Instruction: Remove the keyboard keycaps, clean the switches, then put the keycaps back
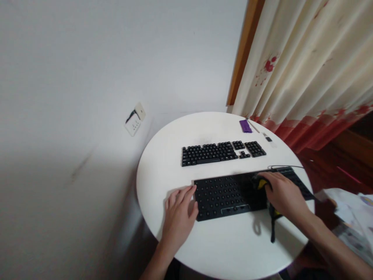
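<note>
Keyboard base [246,192] sits on the near half of the desk [163,167], between the two hands. Left hand [180,216] is at its left end: fingers slightly apart, tips against the edge, gripping nothing. Right hand [282,194] has fingers wrapped round a black-and-yellow tool [262,184] right of centre; blur hides whether the tool touches the base. To do this well, probably: brace lightly with the left, short controlled passes along the rows, no hard pressure on the exposed switches [220,196]. Base's long axis runs left-right, right end angled slightly far; spacebar slot [235,210] on the near side, cable [287,166] by the far right edge. Loose keycaps [214,153] lie beyond, roughly parallel
</note>
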Tool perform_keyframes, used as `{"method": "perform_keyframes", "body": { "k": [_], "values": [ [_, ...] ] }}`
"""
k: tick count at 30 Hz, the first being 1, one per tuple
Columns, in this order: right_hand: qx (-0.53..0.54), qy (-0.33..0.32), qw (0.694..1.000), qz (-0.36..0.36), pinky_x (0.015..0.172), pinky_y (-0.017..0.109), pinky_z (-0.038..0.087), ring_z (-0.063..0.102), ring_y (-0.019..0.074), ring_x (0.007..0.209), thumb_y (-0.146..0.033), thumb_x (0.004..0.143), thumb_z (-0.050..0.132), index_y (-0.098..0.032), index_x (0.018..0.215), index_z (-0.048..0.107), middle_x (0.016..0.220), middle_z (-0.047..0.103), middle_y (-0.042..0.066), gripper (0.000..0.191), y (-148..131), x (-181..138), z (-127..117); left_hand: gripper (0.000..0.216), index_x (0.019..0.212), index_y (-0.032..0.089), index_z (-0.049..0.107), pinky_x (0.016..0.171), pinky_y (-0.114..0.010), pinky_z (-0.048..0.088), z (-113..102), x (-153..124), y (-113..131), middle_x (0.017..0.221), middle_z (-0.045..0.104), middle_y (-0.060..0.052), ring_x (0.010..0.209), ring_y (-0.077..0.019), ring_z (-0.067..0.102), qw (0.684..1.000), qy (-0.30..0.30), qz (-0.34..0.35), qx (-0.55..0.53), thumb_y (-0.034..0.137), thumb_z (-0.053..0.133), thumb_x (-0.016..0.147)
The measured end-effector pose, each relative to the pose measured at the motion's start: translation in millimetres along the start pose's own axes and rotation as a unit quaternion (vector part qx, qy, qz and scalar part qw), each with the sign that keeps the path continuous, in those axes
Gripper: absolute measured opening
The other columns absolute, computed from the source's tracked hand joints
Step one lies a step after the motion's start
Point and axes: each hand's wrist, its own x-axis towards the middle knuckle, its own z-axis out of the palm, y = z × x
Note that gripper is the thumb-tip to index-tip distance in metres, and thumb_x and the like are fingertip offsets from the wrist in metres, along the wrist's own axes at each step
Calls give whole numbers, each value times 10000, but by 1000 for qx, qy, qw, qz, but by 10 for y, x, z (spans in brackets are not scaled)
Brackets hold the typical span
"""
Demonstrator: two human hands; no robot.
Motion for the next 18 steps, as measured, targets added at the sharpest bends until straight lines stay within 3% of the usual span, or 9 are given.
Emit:
{"method": "perform_keyframes", "body": {
  "k": [4,9,12,18],
  "values": [
    [69,37,996,-42,949,414,491,623,274,1067,-53,792,473,-160,1130,664,1127,700,101,402,-230,27,41,492,1401,306,490,1031,-468,388,-22,5,21,1375,577,-5,1216,-264,452,1000,-9,-2,0,200,537,923],
    [137,-51,979,-144,965,414,477,595,245,1086,31,732,442,-200,1132,662,1158,693,52,511,-551,38,169,501,1407,309,486,1039,-469,382,-39,9,31,1375,575,-12,1225,-261,448,1000,-12,-7,-2,198,542,922],
    [102,-46,988,-110,945,433,484,606,262,1066,15,750,448,-185,1135,668,1151,698,66,486,-413,29,214,498,1408,305,487,1033,-471,386,-47,8,39,1377,574,-19,1221,-263,452,1000,-15,-6,-4,200,539,924],
    [3,28,1000,-8,873,460,512,651,316,992,-70,769,453,-169,1104,688,1064,722,108,420,154,-14,141,509,1402,312,500,1028,-482,391,-65,7,68,1360,581,-29,1215,-274,454,1000,-16,-10,-4,186,550,911]
  ]
}}
